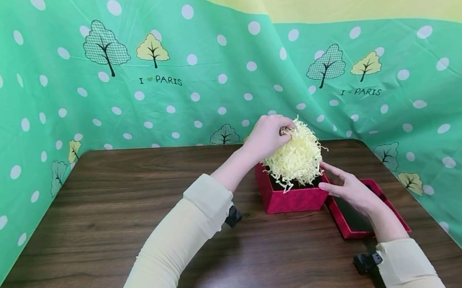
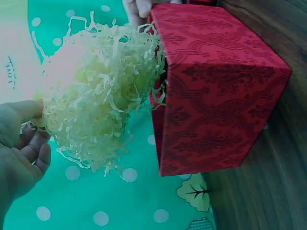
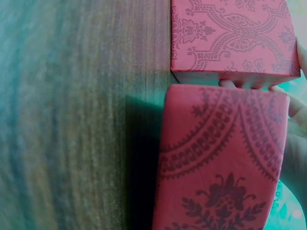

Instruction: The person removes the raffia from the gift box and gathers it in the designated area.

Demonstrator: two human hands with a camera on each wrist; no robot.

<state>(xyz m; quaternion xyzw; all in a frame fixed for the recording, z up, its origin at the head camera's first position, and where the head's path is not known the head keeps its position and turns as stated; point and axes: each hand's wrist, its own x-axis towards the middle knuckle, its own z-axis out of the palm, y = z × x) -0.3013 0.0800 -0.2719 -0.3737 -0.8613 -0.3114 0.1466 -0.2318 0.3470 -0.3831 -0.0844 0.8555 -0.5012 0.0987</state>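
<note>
In the head view a red patterned box (image 1: 295, 200) stands uncovered, with a puffy clump of pale yellow shredded paper (image 1: 297, 156) rising out of its mouth. My left hand (image 1: 269, 136) pinches strands at the top of the clump; the left wrist view shows thumb and fingers of this hand (image 2: 24, 148) at the paper (image 2: 96, 96), which spills from the box (image 2: 216, 105). Against the box's right rim my right hand (image 1: 352, 190) rests with fingers extended and spread. In the right wrist view its fingers (image 3: 290, 103) touch the box side, partly hidden behind the lid.
A red box lid (image 1: 348, 226) with a dark inside lies upturned on the brown wooden table (image 1: 134, 218), right beside the box and under my right wrist. A green and yellow cloth (image 1: 209, 57) with dots and trees hangs behind the table and along its sides.
</note>
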